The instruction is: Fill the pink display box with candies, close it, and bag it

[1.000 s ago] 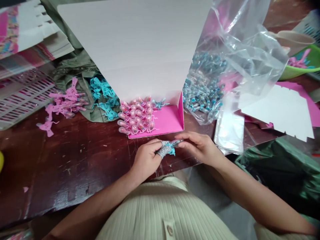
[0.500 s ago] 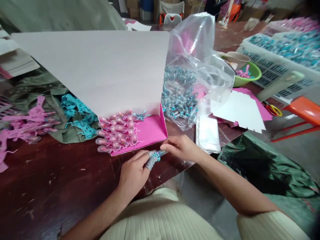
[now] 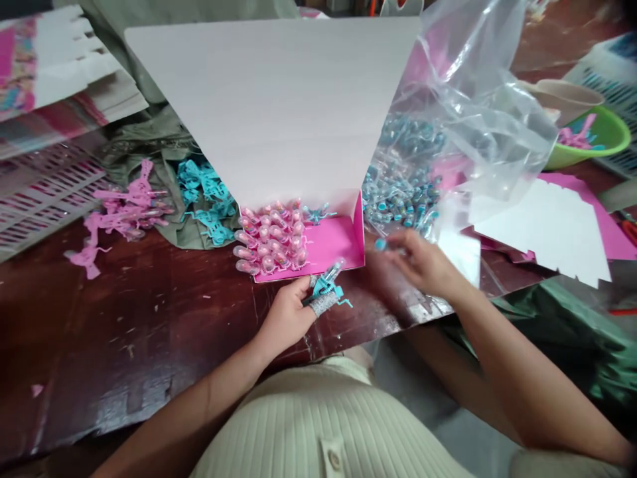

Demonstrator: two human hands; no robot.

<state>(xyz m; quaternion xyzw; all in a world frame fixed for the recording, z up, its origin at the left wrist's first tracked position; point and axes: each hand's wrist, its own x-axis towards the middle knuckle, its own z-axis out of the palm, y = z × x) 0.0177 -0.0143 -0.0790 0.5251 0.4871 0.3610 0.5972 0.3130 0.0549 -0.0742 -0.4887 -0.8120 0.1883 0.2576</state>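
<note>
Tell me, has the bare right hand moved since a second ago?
Yes. Against the open pink cardboard box, the right hand has moved right and forward, from near the box's front right corner to beyond its right end.

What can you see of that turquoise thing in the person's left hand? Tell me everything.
The turquoise piece looks like plastic; its finer shape is too small to make out. A clear tube with a rounded tip rises from it, slanting forward and to the right, and a thin crooked arm juts out on the right. The left hand has it in a grip between greyish-wrapped fingers, above the table, near the front edge of the open box.
</note>
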